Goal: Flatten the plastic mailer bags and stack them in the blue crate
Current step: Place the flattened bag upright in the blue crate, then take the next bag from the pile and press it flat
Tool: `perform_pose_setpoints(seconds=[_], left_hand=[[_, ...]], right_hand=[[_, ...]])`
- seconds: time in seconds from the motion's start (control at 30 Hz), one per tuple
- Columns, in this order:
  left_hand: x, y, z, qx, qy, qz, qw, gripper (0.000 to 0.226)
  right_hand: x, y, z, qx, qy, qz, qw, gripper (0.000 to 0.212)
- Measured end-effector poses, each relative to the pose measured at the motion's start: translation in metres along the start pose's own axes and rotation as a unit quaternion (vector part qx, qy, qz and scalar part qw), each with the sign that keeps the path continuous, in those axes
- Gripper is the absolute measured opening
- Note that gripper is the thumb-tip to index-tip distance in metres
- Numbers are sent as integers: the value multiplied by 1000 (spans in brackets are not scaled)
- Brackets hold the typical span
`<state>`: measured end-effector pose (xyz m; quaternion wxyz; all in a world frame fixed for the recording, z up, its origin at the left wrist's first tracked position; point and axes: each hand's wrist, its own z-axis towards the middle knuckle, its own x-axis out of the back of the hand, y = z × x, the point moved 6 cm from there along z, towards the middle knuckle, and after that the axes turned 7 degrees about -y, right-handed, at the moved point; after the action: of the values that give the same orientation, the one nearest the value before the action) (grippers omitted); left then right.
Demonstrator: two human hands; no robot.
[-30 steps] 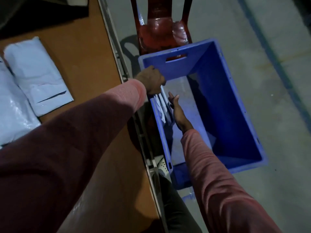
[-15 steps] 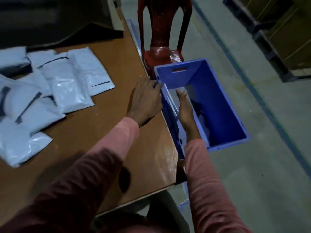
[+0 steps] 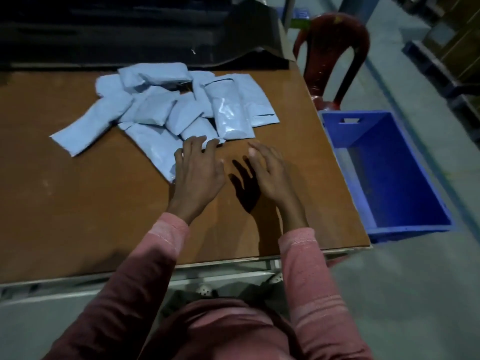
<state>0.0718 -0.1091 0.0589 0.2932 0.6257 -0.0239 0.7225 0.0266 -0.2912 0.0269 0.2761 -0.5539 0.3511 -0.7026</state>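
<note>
Left hand [image 3: 198, 175] and right hand [image 3: 267, 172] both open, fingers spread, holding nothing. Brown wooden table [image 3: 78, 203]: work surface. Blue plastic crate [image 3: 405, 229] on floor just off table's right edge, presumably for a short reach; contents unclear. Heap of puffy pale-blue plastic mailer bags [image 3: 161, 107] on table's middle-to-far part, unflattened. Nearest bag [image 3: 153, 144], table centre: left fingertips touch it, probably selecting; right hovers over table, shadow beneath.
</note>
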Motion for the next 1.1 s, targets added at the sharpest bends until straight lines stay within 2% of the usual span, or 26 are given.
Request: perform_pose_setpoints(seconds=[0.13, 0.2, 0.27, 0.5, 0.6, 0.67, 0.7, 0.77, 0.83, 0.9, 0.97, 1.1], left_hand=[[7, -70, -21, 60, 13, 13, 998, 48], [-1, -102, -25, 100, -26, 46, 994, 50], [-13, -120, -26, 103, -71, 72, 990, 48], [-27, -100, -38, 42, -84, 116, 989, 37], [-35, -62, -55, -49, -86, 112, 989, 27], [-33, -41, -64, -102, -67, 66, 990, 29], [-28, -40, -66, -95, -40, 38, 994, 30], [-16, -59, -63, -8, 13, 4, 1000, 34], [-14, -84, -64, 93, 8, 23, 995, 44], [-21, -97, -70, 129, -31, 64, 989, 51], [-30, -98, -76, 111, -55, 81, 989, 54], [-39, -84, -73, 8, -77, 54, 995, 51]], right_hand=[[-48, -34, 11, 39, -23, -63, 997, 42], [-73, -48, 19, 46, -23, -76, 996, 40], [-93, -60, 26, 33, -19, -80, 996, 39], [-106, -59, 24, -21, -25, -82, 996, 38], [-93, -44, 25, -44, -20, -79, 996, 34], [-79, -35, 24, -39, -10, -85, 996, 32], [-74, -32, 22, -32, -12, -83, 996, 31], [-69, -28, 16, -20, -27, -71, 997, 30], [-77, -31, 6, 9, -58, -82, 995, 32], [-90, -31, -6, 33, -85, -147, 985, 36], [-93, -26, -16, 25, -78, -196, 977, 36], [-68, -20, -43, 1, -14, -243, 970, 32]])
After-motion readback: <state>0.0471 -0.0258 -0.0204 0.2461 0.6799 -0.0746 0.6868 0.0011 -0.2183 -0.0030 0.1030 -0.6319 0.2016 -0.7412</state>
